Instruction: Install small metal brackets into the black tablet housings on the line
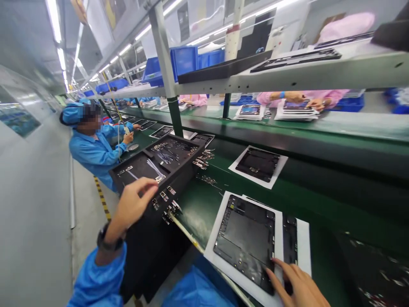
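My left hand (136, 205), with a dark band on its wrist, is over the near edge of a black foam tray (179, 172). Its thumb and fingertips come together; anything between them is too small to make out. Thin flex cables (155, 169) lie in the tray beside those fingertips. My right hand (298, 283) rests at the lower right edge of a black tablet housing (246, 238), its fingers stretched out and apart. That housing lies flat on a white sheet (214, 251), partly over a second dark housing (290, 238).
Small metal connectors (171, 209) cling to the tray's side. Another housing (258, 164) lies farther back on the green bench (198, 200). A metal post (162, 51) carries a shelf (287, 76) above. A co-worker in blue (92, 140) sits left; pink sleeves (332, 98) show opposite.
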The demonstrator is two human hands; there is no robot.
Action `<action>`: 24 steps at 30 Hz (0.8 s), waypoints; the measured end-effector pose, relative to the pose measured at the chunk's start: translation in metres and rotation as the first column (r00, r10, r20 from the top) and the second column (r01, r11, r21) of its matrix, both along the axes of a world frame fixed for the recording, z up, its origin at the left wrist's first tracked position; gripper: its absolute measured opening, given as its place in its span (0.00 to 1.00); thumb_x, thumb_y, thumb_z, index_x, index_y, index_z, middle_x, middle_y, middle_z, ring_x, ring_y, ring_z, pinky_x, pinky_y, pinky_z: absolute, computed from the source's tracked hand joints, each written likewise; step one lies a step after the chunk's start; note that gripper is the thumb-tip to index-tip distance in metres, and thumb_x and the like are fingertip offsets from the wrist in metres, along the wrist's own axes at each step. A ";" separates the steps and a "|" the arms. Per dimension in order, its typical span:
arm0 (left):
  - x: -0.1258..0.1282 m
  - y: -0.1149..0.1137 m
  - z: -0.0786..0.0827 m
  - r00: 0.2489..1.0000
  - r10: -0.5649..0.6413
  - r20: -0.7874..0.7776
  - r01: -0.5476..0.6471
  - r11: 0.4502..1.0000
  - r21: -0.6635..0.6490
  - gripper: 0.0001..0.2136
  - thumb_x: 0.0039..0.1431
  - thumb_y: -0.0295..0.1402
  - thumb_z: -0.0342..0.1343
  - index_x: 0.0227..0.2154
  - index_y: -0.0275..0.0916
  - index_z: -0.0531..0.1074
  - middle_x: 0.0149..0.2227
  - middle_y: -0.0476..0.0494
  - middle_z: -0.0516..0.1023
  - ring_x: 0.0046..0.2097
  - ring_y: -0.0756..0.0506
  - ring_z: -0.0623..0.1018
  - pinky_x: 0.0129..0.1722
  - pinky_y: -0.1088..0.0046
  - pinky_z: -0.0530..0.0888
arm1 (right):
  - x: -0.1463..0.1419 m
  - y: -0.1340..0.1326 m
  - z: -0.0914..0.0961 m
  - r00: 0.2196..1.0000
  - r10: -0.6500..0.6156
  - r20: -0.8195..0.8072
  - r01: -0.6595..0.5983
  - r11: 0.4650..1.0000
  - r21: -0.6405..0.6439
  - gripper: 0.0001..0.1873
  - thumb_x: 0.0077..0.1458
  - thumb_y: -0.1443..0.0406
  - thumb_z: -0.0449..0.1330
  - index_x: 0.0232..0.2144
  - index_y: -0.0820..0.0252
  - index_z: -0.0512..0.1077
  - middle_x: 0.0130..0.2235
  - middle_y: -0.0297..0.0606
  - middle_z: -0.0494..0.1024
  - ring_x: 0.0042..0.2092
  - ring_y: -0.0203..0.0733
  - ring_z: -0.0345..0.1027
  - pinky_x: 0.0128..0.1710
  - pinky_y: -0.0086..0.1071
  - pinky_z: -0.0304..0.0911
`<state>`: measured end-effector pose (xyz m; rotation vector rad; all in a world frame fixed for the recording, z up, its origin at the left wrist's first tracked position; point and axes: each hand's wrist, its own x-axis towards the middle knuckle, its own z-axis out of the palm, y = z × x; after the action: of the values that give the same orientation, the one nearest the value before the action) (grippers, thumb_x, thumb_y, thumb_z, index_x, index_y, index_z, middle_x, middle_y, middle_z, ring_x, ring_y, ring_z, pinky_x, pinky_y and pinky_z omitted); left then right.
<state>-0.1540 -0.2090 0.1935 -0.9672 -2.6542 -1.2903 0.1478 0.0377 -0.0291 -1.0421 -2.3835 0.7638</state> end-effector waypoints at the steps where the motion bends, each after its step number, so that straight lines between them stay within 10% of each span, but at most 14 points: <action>1: -0.022 -0.008 0.000 0.995 0.087 -0.039 -0.091 0.990 -0.109 0.07 0.51 0.36 0.59 0.31 0.41 0.80 0.30 0.45 0.81 0.33 0.42 0.77 0.37 0.66 0.72 | -0.002 0.000 -0.003 1.000 0.022 -0.009 -0.022 1.000 0.007 0.21 0.49 0.45 0.53 0.32 0.50 0.75 0.26 0.42 0.75 0.33 0.55 0.74 0.31 0.44 0.70; 7: -0.090 0.008 -0.020 0.998 0.020 -0.067 -0.043 0.932 -0.359 0.05 0.45 0.36 0.61 0.24 0.42 0.78 0.28 0.43 0.81 0.31 0.42 0.76 0.33 0.69 0.68 | -0.013 0.000 0.006 0.978 0.203 -0.041 -0.206 0.977 -0.060 0.16 0.53 0.50 0.55 0.31 0.51 0.77 0.30 0.42 0.78 0.35 0.52 0.74 0.35 0.42 0.70; 24: -0.088 0.047 -0.027 0.996 -0.007 -0.085 -0.041 0.836 -0.547 0.14 0.46 0.47 0.54 0.27 0.41 0.73 0.26 0.49 0.76 0.31 0.42 0.75 0.33 0.67 0.69 | -0.034 -0.031 0.020 0.967 -0.070 -0.245 0.006 0.967 -0.253 0.17 0.61 0.56 0.53 0.33 0.58 0.78 0.32 0.43 0.79 0.37 0.48 0.69 0.39 0.38 0.63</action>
<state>-0.2421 -0.1621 0.1665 -1.0036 -3.0122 -0.4486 0.1140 0.0065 -0.0092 -1.0152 -2.0830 1.1349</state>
